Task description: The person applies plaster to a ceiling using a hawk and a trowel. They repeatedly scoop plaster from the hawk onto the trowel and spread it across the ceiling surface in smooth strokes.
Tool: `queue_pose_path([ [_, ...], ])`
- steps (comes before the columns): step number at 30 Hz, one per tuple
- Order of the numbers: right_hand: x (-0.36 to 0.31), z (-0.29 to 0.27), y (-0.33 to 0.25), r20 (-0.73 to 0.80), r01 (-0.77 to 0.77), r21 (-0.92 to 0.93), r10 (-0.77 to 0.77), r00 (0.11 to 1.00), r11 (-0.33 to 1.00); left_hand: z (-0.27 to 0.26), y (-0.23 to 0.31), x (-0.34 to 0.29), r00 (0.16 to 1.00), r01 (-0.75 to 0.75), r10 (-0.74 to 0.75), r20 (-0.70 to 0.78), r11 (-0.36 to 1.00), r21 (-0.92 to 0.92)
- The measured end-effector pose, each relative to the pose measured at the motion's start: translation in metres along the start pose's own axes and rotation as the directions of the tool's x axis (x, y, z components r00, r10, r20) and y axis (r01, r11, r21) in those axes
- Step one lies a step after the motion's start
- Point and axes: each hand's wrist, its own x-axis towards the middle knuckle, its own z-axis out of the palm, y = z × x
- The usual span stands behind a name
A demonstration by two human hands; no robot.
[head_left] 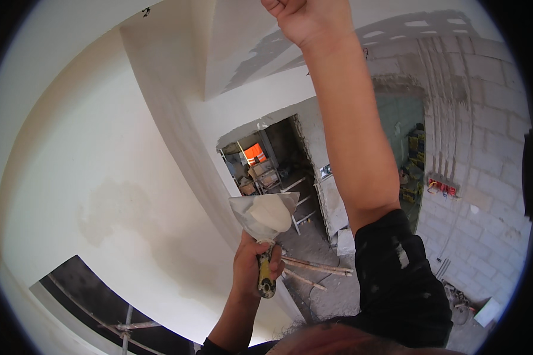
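My left hand (250, 260) grips the worn yellow-and-black handle of a wide putty knife (266, 275), held with its blade upward. A thick dab of cream-coloured putty (271, 214) lies on the blade's face. High overhead reaches my right arm, and my right hand (315, 22) is cut off by the upper edge of the picture. Its visible fingers are curled in; whatever they hold is out of sight. Nearest to that hand is the ceiling (254, 35), smooth and pale, with a darker grey patched band. White smears mark my dark right sleeve.
A pale plastered wall (112, 154) with damp-looking patches curves along the left. Below it, metal scaffold tubes (127, 325) cross a dark opening. A rough doorway (293, 148) shows an orange vest (254, 154) beyond. Wooden poles (317, 267) lie on the floor. Red electrical boxes (443, 186) sit in the right block wall.
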Motion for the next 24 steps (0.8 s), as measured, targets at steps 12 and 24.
queue_pose_path([
  [12, -0.093, -0.092, 0.000, 0.117, -0.007, -0.011, 0.008, 0.993, 1.000, -0.001, 0.011, 0.006, 0.977, 0.137, -0.106, 0.186, 0.977, -0.161],
  [24, -0.286, -0.258, 0.103, 0.013, -0.514, -0.087, 0.517, 0.856, 0.854, -0.014, 0.011, 0.015, 0.944, 0.302, -0.240, 0.226, 0.905, -0.299],
])
